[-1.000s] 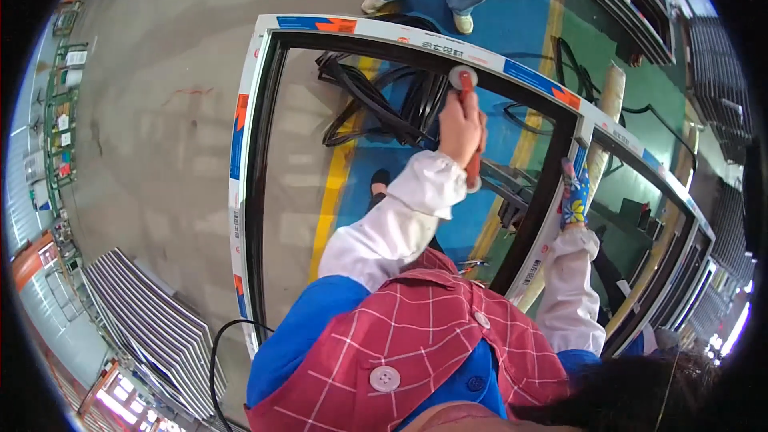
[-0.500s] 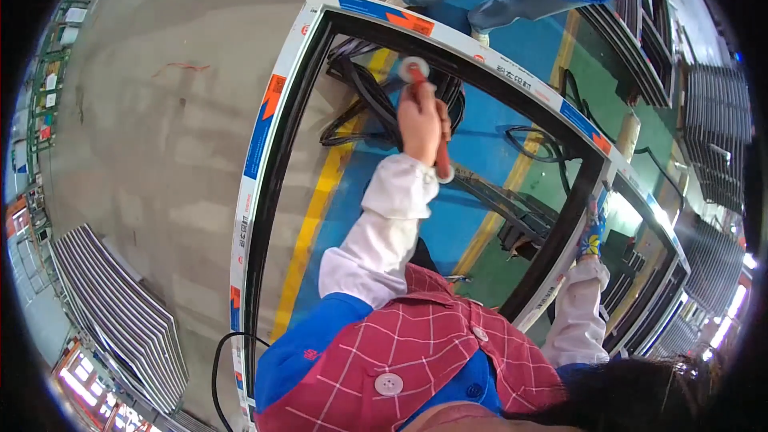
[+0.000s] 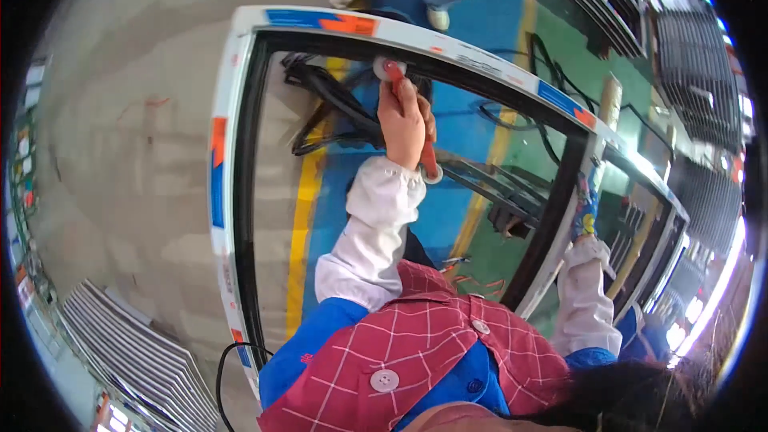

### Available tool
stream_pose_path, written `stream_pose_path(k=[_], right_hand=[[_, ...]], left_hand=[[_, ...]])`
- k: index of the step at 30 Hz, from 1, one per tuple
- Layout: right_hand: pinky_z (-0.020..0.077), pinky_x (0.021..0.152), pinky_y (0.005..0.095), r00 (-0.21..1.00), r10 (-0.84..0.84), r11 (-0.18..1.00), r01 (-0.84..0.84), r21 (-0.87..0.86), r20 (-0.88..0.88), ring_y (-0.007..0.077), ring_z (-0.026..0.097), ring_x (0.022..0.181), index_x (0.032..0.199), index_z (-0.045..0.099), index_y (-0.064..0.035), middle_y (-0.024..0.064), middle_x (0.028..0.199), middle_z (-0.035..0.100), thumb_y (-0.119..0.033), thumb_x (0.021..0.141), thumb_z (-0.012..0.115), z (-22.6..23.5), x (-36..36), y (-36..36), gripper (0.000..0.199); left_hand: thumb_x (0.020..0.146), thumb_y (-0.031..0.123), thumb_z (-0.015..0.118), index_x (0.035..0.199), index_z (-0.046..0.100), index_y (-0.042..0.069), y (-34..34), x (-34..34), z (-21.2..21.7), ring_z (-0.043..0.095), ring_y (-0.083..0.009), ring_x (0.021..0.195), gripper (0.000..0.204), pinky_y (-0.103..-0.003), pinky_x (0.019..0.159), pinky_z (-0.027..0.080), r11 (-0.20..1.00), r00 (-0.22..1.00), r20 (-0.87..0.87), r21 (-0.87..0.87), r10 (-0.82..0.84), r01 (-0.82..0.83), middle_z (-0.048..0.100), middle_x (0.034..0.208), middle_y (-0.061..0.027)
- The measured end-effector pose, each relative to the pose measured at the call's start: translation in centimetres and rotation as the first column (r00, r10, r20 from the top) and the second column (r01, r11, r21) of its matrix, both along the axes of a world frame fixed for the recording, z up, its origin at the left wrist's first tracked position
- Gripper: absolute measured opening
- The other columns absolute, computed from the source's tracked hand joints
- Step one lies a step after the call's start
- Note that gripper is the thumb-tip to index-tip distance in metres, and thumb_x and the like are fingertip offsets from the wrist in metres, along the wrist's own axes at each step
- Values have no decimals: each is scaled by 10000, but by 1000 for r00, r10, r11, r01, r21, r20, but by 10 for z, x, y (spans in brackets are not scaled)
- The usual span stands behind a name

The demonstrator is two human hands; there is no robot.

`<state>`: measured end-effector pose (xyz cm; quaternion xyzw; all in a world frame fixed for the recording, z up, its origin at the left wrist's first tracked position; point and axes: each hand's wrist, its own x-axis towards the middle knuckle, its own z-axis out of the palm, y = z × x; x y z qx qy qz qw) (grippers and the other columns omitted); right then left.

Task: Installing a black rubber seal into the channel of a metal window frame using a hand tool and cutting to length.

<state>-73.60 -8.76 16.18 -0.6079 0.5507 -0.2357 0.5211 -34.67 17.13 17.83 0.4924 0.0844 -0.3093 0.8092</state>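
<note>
Where the red two-wheeled hand roller [image 3: 430, 154] seems to meet the window frame's [image 3: 460, 50] black inner edge [image 3: 496, 86], I see the left hand [image 3: 404, 124] curled closed around it. Gloved right hand [image 3: 586, 204] lies at the divider bar [image 3: 541, 286]; grip, I can't tell. Uneven pressure could skid the upper wheel [image 3: 382, 70] off.

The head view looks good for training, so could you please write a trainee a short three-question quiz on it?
1. Which hand grips the red-handled spline roller?
2. True or false: the right hand, at the window frame, is bare.
3. Which colour are the floor stripes: A red, B yellow, C white?

Key:
1. The left hand.
2. False; it wears a floral glove.
3. B.
</note>
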Motion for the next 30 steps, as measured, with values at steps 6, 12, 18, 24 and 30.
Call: stream_pose_path(k=[6,12,18,24,30], right_hand=[[454,649,210,993,-94,993,89,79,70,71,576,790,1241,489,-19,55,1036,614,-166,909,571,4,17,24,372],[376,438,213,999,-49,974,46,223,5,70,479,535,1202,527,-100,7,783,607,-278,850,652,43,59,41,414],[326,401,229,995,37,994,-26,110,-97,40,392,454,1190,533,-84,-72,613,474,-307,893,583,52,63,54,375],[315,393,227,997,-76,992,77,96,-13,41,394,458,1257,496,-118,-60,616,438,-358,971,405,6,-34,119,385],[241,373,177,985,-145,961,117,250,97,9,355,430,1264,491,-140,-98,604,394,-293,975,400,36,-45,162,340]], left_hand=[[947,194,472,997,449,30,-74,-102,-8,450,-131,317,173,-285,295,338,904,901,125,-51,-415,424,473,497,-36],[930,249,504,931,548,22,-144,-154,-20,511,-183,403,231,-337,379,393,908,604,681,260,-414,329,526,543,-79],[935,300,493,962,564,31,-152,-149,-18,450,-111,419,279,-279,390,366,582,493,351,217,-796,784,502,587,-27],[968,264,428,1105,474,39,-16,-204,50,477,-96,457,267,-252,380,361,368,370,-8,73,-929,927,496,680,-30],[952,229,454,941,480,-21,14,-250,29,552,-296,478,252,-377,449,395,343,327,111,195,-939,919,542,580,-161]])
